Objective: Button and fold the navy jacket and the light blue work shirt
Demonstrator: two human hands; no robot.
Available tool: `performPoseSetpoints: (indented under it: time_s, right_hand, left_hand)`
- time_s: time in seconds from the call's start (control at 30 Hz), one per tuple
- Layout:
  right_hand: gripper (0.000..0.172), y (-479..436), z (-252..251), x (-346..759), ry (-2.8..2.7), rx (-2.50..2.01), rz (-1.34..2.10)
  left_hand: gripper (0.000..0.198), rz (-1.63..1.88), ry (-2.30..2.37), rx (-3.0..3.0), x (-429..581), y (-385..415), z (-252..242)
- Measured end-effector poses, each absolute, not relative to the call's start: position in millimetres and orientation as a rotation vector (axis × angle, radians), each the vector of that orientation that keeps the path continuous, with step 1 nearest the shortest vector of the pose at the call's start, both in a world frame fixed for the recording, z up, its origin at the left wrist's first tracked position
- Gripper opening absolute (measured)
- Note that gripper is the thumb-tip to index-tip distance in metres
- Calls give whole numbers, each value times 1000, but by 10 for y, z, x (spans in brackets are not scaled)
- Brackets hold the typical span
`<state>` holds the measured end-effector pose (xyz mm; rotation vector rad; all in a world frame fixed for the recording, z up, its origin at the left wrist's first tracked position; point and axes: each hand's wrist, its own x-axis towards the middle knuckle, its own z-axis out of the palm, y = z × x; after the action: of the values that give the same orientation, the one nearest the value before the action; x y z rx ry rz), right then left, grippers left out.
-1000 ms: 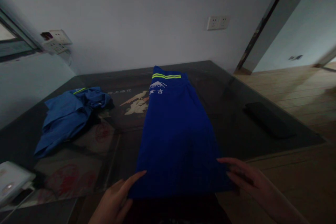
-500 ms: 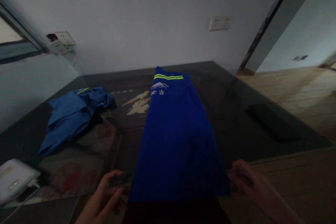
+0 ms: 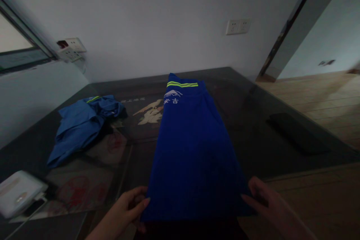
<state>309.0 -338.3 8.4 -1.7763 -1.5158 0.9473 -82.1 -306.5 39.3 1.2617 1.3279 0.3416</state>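
A long, folded blue work garment (image 3: 194,150) lies flat down the middle of the dark table. Two yellow-green stripes cross its far end, with a white logo and characters below them. At its near left corner my left hand (image 3: 126,208) pinches the edge, thumb on top and the other fingers partly hidden beside or under the cloth. My right hand (image 3: 264,198), in shadow, has thumb and fingers closed on the near right edge. The cloth's front hem reaches the near side of the table, by my dark clothing.
Left on the table (image 3: 242,127) lies a crumpled blue garment (image 3: 81,120) with a yellow-green stripe. A white device (image 3: 21,193) with a cable sits near left. A flat black object (image 3: 295,133) rests at right. Behind, the wall carries sockets (image 3: 238,26).
Both hands have closed on the near corners of the folded garment; the left one moved right to reach it. The view has shifted slightly, and the near hem looks a little wider.
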Motion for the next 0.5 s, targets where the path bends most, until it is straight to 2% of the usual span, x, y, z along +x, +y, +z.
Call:
performPoseSetpoints:
  time_s: [0.23, 0.43, 0.5]
  right_hand:
    - [26, -3512, -22, 3083, -1319, -1825, 1065]
    - [41, -3572, -187, 3076, -1178, -1896, 1095]
    - [41, -3561, -186, 3072, -1225, -1873, 1115]
  left_hand:
    - [52, 384, 1345, 1324, -780, -3140, 388]
    - [59, 301, 1328, 1262, -858, -3200, 300]
    - [61, 293, 1335, 1215, -864, -3234, 306]
